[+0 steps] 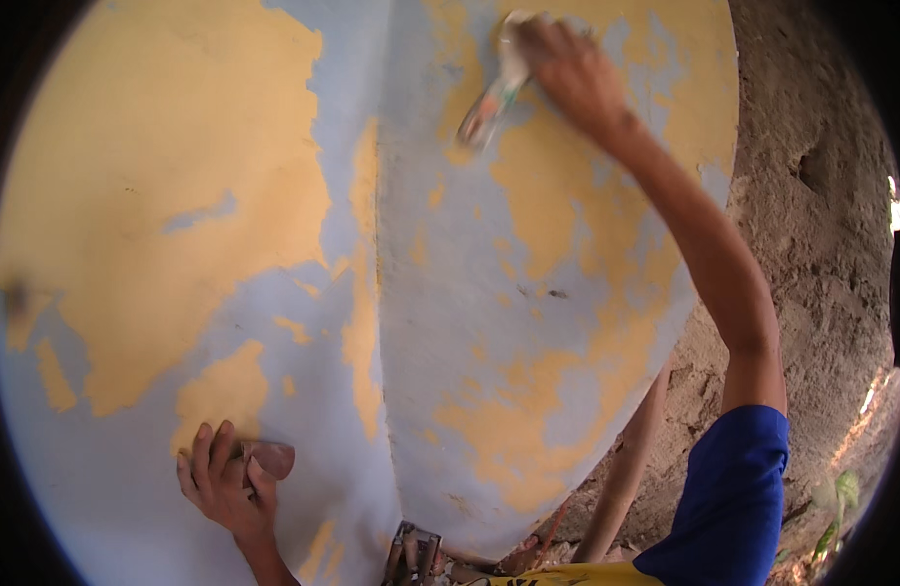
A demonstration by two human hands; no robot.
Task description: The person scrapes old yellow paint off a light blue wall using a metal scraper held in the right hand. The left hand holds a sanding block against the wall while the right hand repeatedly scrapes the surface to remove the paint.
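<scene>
Before me are two painted wall faces meeting at a corner seam, blue-grey with ragged yellow patches. At the lower left, my left hand rests its fingers against the left wall face. A curled reddish-brown piece, apparently sandpaper, is held at its thumb. My right hand reaches high over the right wall face, blurred by motion. It grips a long pale object with red and green markings. Blur hides what that object is; it slants down to the left, close against the surface.
Rough brown earthen or plaster surface lies beyond the curved right edge. A smooth pole or pipe leans behind my right arm. Several short brown pieces are bunched at the foot of the corner. A green plant grows at lower right.
</scene>
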